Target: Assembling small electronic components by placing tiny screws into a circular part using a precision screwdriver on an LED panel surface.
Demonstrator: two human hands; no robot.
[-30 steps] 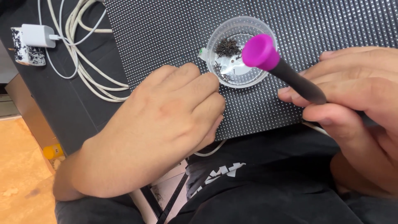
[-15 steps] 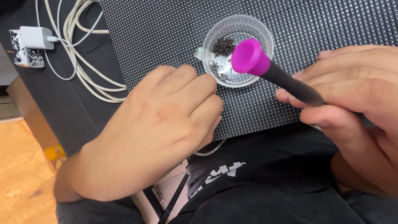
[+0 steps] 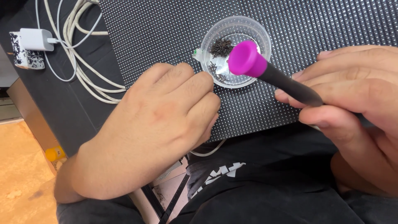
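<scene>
Screwdriver (image 3: 286, 81), black with magenta cap, gripped in closed right hand (image 3: 356, 108), tip hidden. Left hand (image 3: 166, 120) curled loosely on dotted panel (image 3: 166, 37); contents indeterminate. Small dark screws (image 3: 222, 47) remaining in clear cup (image 3: 215, 31); fastening apparently unfinished.

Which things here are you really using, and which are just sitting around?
In use:
- black tool with a purple cap, held in the right hand
- clear cup of small dark screws
- dotted black panel, under the left hand

Just lying about:
- white cables
- white charger plug
- small yellow thing on the floor
</scene>
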